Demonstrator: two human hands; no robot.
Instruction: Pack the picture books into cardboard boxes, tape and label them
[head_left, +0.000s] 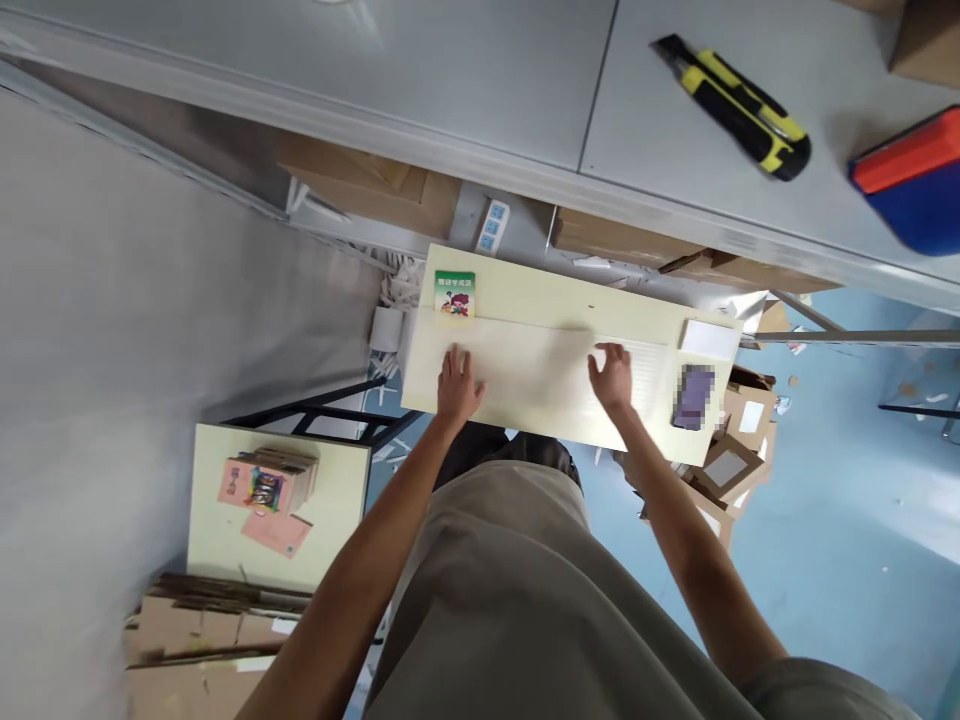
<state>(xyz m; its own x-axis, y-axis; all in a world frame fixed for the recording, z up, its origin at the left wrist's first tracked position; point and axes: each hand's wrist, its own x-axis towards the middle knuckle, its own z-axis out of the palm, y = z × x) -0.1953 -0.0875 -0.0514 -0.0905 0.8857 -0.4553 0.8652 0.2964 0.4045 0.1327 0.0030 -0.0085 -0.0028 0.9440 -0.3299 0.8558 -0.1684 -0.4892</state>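
A long whitish sheet, perhaps plastic film (525,365), lies flat across the pale yellow table (525,282), with faint lines toward its right end. My left hand (457,385) rests on the sheet's left part, fingers apart and holding nothing. Farther right, my right hand (613,378) is over the sheet, thumb and fingers curved and apart, also empty. Just beyond my left hand is a small green and yellow booklet (454,293) with a cartoon figure; the sheet's far edge meets its near side. To the right sit a white rectangular stack (709,339) and a blurred purple object (694,397).
A grey shelf (450,80) above holds a yellow-black box cutter (735,108) and a red and blue object (911,180). A power strip (492,228) stands behind the table. Pink books (262,485) lie on a side table; cardboard boxes (727,468) sit at right.
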